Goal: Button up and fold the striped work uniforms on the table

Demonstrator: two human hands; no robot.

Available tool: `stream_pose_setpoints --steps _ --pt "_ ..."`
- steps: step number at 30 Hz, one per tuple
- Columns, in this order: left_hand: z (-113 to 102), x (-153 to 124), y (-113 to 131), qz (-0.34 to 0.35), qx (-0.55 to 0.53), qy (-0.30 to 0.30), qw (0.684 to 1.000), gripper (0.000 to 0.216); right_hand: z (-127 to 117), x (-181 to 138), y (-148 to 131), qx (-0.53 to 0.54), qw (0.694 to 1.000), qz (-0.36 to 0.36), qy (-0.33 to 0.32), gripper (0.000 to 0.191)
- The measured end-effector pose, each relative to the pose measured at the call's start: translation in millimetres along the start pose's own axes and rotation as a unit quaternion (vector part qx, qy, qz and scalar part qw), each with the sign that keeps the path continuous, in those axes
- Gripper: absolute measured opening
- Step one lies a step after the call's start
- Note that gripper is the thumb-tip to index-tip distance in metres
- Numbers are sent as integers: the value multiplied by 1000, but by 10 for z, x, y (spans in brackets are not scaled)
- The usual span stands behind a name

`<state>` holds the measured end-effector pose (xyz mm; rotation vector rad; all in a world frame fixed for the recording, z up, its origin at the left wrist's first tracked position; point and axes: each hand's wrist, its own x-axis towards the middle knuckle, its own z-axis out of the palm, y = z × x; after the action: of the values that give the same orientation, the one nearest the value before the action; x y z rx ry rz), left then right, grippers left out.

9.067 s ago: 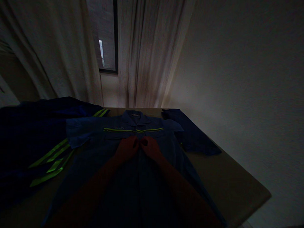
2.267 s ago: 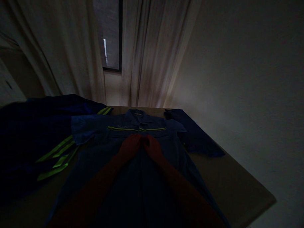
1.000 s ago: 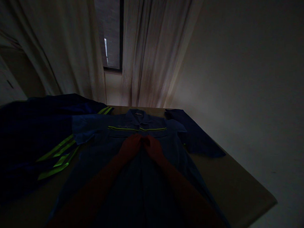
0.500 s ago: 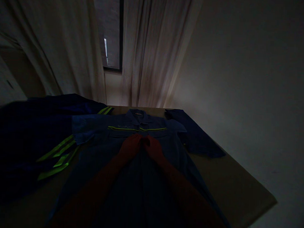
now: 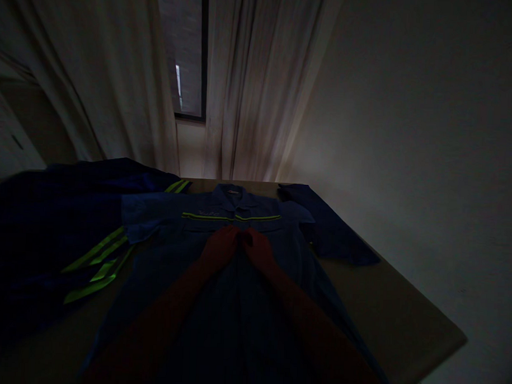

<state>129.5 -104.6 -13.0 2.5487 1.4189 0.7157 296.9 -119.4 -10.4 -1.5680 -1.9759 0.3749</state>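
A dark blue short-sleeved work shirt [image 5: 255,206] lies spread front-up, its collar at the far end and thin yellow-green stripes across the chest. Just below those stripes, at the centre front, my left hand [image 5: 221,247] and my right hand [image 5: 259,249] meet with curled fingers. Both appear to pinch the shirt's front edges. Shadow and the backs of my hands hide the fingertips and any button or fastener between them.
The shirt lies on a tan table [image 5: 403,315] with its right edge near a pale wall [image 5: 429,164]. Dark blue clothing with lime reflective bands [image 5: 107,248] is heaped at left. A folded navy garment [image 5: 342,234] lies right. Curtains [image 5: 259,91] hang behind.
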Motion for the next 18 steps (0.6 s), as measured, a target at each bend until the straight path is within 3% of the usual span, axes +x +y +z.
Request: stream_pose_setpoints --steps 10,18 --pt "-18 -22 66 -4 45 21 999 25 -19 8 -29 9 1000 8 4 10" --pt "-167 -161 187 -63 87 70 992 28 -60 13 -92 83 995 23 56 20"
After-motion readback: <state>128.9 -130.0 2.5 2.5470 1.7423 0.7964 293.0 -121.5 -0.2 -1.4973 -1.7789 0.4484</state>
